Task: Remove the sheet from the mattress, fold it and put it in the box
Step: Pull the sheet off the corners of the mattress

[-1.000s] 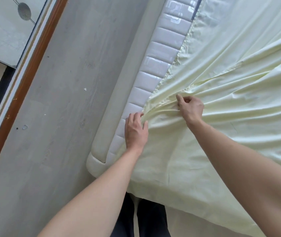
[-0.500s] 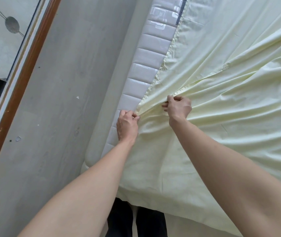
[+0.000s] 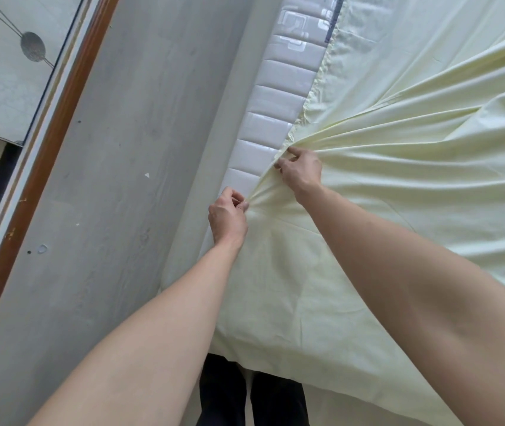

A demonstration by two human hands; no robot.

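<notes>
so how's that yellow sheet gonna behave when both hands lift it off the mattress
Likely floppy: the sheet bunches into fan-shaped creases where the right hand and left hand pinch it. Probably light, since fingertip grips seem enough. It may drag along the mattress rather than lift cleanly.

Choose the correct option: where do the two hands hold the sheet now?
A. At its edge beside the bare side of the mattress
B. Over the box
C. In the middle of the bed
A: the left hand and right hand both pinch the sheet at its edge beside the uncovered quilted mattress side.
</notes>
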